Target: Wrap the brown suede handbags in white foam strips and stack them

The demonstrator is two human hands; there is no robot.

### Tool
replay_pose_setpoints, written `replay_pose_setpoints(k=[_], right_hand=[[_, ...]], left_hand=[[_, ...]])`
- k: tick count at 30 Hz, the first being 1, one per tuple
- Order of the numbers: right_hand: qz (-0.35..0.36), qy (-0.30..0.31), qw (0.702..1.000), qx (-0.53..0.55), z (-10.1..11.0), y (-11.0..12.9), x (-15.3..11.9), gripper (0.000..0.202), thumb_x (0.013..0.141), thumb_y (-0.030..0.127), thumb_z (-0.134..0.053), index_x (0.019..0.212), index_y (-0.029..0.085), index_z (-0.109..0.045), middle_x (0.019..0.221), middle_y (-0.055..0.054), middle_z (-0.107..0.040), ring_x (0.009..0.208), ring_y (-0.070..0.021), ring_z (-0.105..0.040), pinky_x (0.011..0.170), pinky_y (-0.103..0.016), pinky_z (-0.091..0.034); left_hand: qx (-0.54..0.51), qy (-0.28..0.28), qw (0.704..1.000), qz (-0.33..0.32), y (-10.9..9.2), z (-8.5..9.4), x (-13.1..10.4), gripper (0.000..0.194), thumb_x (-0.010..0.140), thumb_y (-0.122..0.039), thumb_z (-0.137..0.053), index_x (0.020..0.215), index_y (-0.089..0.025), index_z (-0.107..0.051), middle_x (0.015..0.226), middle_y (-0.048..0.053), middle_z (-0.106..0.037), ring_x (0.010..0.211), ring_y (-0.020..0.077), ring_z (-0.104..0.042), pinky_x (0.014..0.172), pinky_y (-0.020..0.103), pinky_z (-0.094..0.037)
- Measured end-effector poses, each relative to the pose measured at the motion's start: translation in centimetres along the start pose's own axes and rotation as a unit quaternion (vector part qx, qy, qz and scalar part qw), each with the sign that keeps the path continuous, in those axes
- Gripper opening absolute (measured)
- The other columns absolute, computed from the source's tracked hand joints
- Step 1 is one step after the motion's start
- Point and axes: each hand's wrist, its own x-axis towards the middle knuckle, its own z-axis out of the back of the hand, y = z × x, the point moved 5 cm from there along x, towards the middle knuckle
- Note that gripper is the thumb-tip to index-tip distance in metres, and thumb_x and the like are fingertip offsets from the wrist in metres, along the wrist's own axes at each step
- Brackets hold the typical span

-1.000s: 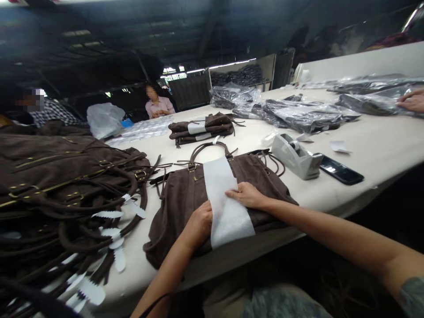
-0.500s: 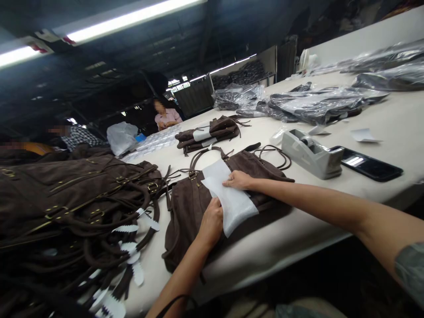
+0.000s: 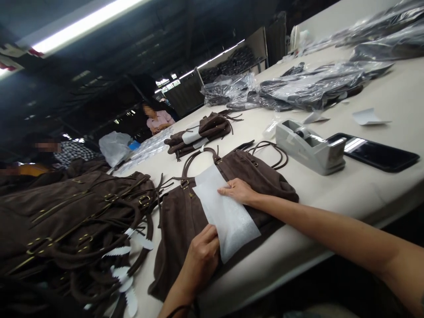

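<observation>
A dark brown bag [image 3: 180, 221] lies flat near the table's front edge, its looped handles pointing away from me. Across its middle is a white translucent sheet [image 3: 228, 221], hanging toward the front edge. My left hand [image 3: 202, 251] has its fingers closed on the sheet's lower left side. Higher up, my right hand [image 3: 237, 192] pinches the sheet's right side, thumb pointing left. The bag's front beneath the sheet is hidden.
A pile of brown bags [image 3: 66, 207] with white tags fills the left. Right of the bag are a grey tape dispenser [image 3: 309, 148] and a phone [image 3: 380, 152]. Wrapped bundles [image 3: 308, 88] and a folded bag [image 3: 198, 132] lie behind. A person [image 3: 159, 120] is across the table.
My left hand has moved down along the sheet toward the table's front edge. The sheet looks flatter and more spread out. The camera view has shifted closer to the bag.
</observation>
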Motion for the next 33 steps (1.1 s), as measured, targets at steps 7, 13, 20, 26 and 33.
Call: replay_pose_setpoints(k=[7,13,20,26,33], right_hand=[[0.001,-0.022,0.998,-0.061,-0.4,1.2,-0.2,0.031,0.084,0.049,-0.065,0.072,0.021,-0.073,0.068,0.001,-0.066,0.073,-0.015,-0.063,0.058,-0.023,-0.032],[-0.01,-0.049,0.988,-0.148,-1.3,1.9,-0.1,0.025,0.082,0.043,-0.066,0.093,0.022,-0.073,0.095,-0.007,-0.074,0.09,-0.0222,-0.067,0.064,-0.025,-0.038],[-0.019,-0.099,0.995,0.02,-0.2,0.8,0.3,0.039,0.093,0.045,-0.054,0.08,0.013,-0.074,0.081,-0.008,-0.073,0.078,-0.02,-0.067,0.064,-0.025,-0.04],[-0.063,-0.147,0.967,0.199,-0.4,-1.3,1.5,0.022,0.088,0.024,-0.058,0.084,0.011,-0.075,0.084,-0.006,-0.074,0.078,-0.0153,-0.065,0.068,-0.02,-0.044],[-0.057,-0.052,0.979,0.188,-1.4,-0.7,1.0,0.018,0.068,0.01,-0.067,0.085,0.009,-0.072,0.072,-0.002,-0.07,0.062,-0.0121,-0.059,0.051,-0.018,-0.038]], left_hand=[[-0.158,0.069,0.963,0.206,0.5,1.7,-0.7,0.038,0.098,-0.031,-0.034,0.084,-0.017,-0.066,0.087,0.007,-0.063,0.084,0.0187,-0.057,0.081,0.029,-0.046],[-0.28,-0.049,0.84,0.462,5.4,-0.1,1.7,0.032,0.06,-0.041,-0.081,0.06,-0.015,-0.062,0.058,0.001,-0.056,0.057,0.0126,-0.046,0.054,0.023,-0.032],[-0.399,-0.11,0.775,0.477,7.3,-2.2,1.5,0.058,0.056,-0.056,-0.081,0.092,-0.012,-0.07,0.082,0.009,-0.071,0.076,0.0212,-0.064,0.071,0.031,-0.05],[-0.42,-0.18,0.753,0.473,7.0,-2.3,0.7,0.055,0.057,-0.052,-0.083,0.092,-0.012,-0.07,0.086,0.007,-0.072,0.079,0.019,-0.065,0.077,0.03,-0.051],[-0.389,-0.245,0.769,0.444,7.2,0.0,0.8,0.044,0.061,-0.046,-0.084,0.086,-0.013,-0.072,0.08,0.003,-0.07,0.072,0.0121,-0.059,0.07,0.022,-0.047]])
